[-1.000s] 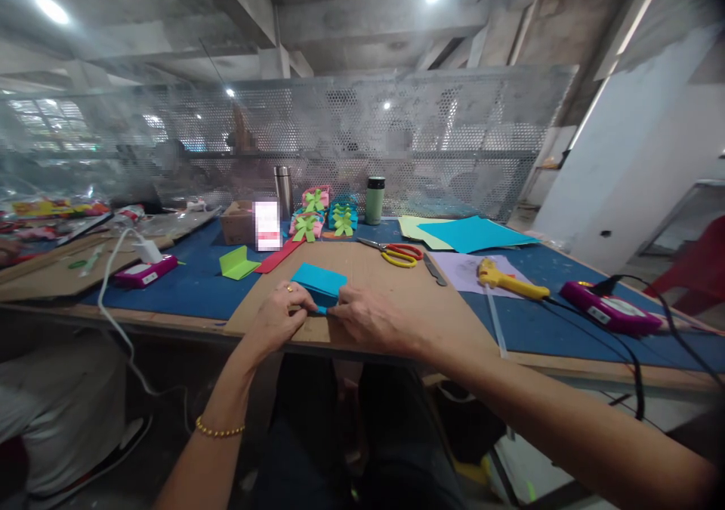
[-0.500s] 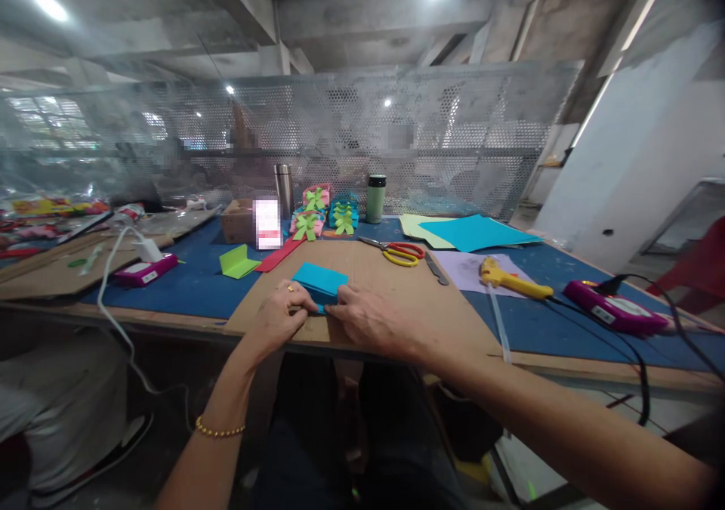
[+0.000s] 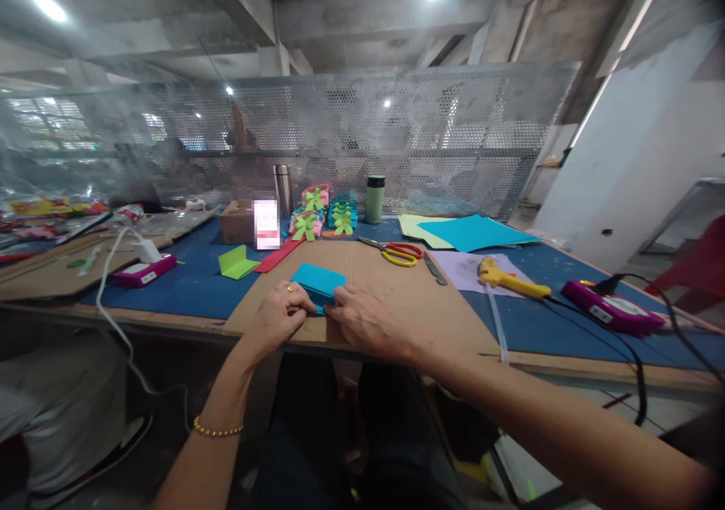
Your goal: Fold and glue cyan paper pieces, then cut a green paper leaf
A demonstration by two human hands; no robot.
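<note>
Blue paper (image 3: 318, 277) lay folded on the cardboard (image 3: 405, 291), its near edge pinched by left hand (image 3: 281, 310) and right hand (image 3: 365, 318); even pressure, I judged, would keep the crease straight.

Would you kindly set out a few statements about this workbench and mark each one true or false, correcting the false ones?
1. The left hand and right hand both have their fingers on the folded blue paper. True.
2. The scissors are in the right hand. False: they lie toward the back of the brown cardboard.
3. The yellow glue gun rests partly on the purple sheet. True.
4. The green bottle appears to the left of the metal flask. False: it appears to the right.
</note>
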